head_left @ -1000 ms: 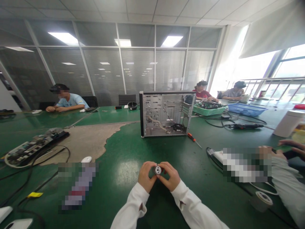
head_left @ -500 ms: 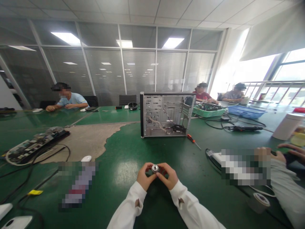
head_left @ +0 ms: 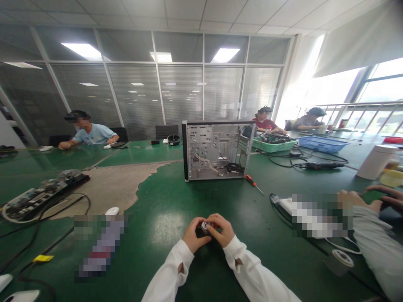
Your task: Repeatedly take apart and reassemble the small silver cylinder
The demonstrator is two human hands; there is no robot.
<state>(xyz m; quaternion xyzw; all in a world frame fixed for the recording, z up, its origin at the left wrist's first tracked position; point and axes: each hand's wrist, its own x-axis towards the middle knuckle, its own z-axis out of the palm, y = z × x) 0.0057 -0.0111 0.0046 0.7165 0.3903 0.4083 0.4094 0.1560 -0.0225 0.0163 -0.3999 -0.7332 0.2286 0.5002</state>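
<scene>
My left hand (head_left: 193,238) and my right hand (head_left: 224,231) meet over the near middle of the green table. Between their fingertips is a small round metal part (head_left: 205,227), silvery like a little motor; its exact kind is hard to make out. Left fingers curl around one side of it, while the right thumb and fingers lie over its top and other side, partly hiding it. Beyond the hands stands an opened computer case (head_left: 185,155), with loose wires inside. An orange-handled screwdriver (head_left: 251,180) lies by the case's lower right corner.
To the left are a circuit-laden strip (head_left: 47,193) and black cables. On the right lie a white power strip (head_left: 286,206), a roll of tape (head_left: 340,263) and a co-worker's hands (head_left: 376,199). Green (head_left: 273,146) and blue baskets (head_left: 323,144) stand farther back.
My right thumb and fingers have shifted onto the top of the metal part, covering more of it. It appears tilted now. The view has turned slightly to the right.
</scene>
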